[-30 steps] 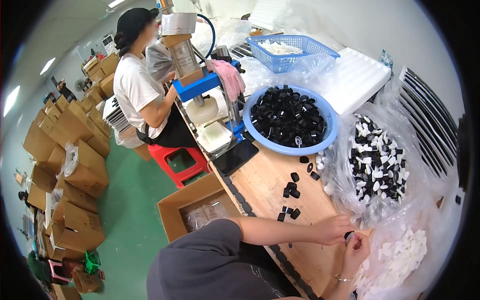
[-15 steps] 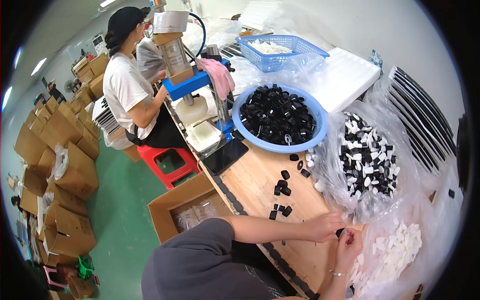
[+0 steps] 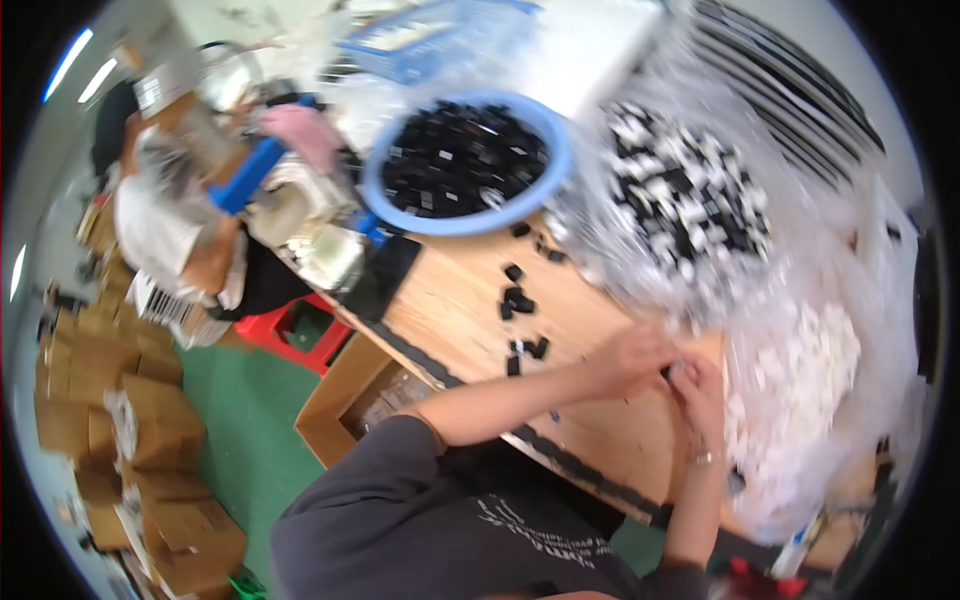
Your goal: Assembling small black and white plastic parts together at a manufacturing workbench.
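My left hand (image 3: 636, 358) and my right hand (image 3: 702, 396) meet over the near right part of the wooden table. A small black cap (image 3: 667, 372) is pinched between their fingertips, mostly hidden and blurred. To the left of the hands lie several loose black caps (image 3: 516, 300) on the wood. Beside my right hand, white flat pieces (image 3: 805, 370) are heaped on clear plastic. Beyond the hands, a clear plastic bag (image 3: 590, 235) holds mixed black and white pieces (image 3: 690, 185). Farther left, a round blue basin (image 3: 553, 130) is filled with black caps (image 3: 465, 160).
A dark flat panel (image 3: 385, 278) and a press with a blue arm (image 3: 248, 175) stand left of the basin. Another person (image 3: 165, 225) sits there beside a red stool (image 3: 300, 335). An open carton (image 3: 325, 425) adjoins the table edge. Behind is a blue basket (image 3: 410, 50).
The whole view has swung, so the table, basin and hands appear higher and mostly farther left, with blur. Both hands stay together around the black cap.
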Action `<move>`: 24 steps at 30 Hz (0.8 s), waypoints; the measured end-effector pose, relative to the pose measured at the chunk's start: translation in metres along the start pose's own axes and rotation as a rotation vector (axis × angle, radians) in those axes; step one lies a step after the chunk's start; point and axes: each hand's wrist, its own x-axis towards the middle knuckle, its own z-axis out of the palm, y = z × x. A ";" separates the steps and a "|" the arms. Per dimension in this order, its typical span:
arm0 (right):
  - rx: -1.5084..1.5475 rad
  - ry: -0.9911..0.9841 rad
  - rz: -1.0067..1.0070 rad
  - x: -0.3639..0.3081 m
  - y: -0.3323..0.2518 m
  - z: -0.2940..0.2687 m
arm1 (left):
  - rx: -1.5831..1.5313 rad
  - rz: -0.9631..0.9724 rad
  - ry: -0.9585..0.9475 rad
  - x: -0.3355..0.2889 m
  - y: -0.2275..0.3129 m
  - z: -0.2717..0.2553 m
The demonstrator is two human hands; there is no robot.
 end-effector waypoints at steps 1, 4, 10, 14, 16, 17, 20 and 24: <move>0.034 -0.003 0.009 0.002 0.003 -0.005 | -0.004 0.019 0.003 0.002 -0.001 0.002; 0.020 0.018 0.029 0.001 0.000 -0.002 | 0.013 0.027 -0.001 0.009 0.005 0.002; 0.025 0.005 0.005 -0.005 -0.003 0.001 | -0.005 0.002 0.054 0.013 0.011 0.006; 0.078 -0.008 -0.070 -0.007 -0.014 0.003 | -0.062 -0.071 0.014 0.018 0.008 0.003; 0.096 -0.035 -0.088 -0.009 -0.018 -0.002 | -0.131 -0.244 0.037 0.016 0.008 0.003; 0.082 -0.057 -0.090 -0.010 -0.019 -0.004 | -0.157 -0.309 0.018 0.012 0.005 0.003; 0.075 -0.074 -0.103 -0.010 -0.021 -0.009 | -0.393 -0.463 0.060 0.007 0.002 0.004; -0.088 0.119 -0.246 -0.010 -0.018 -0.009 | -0.657 -0.575 0.087 0.010 0.006 0.006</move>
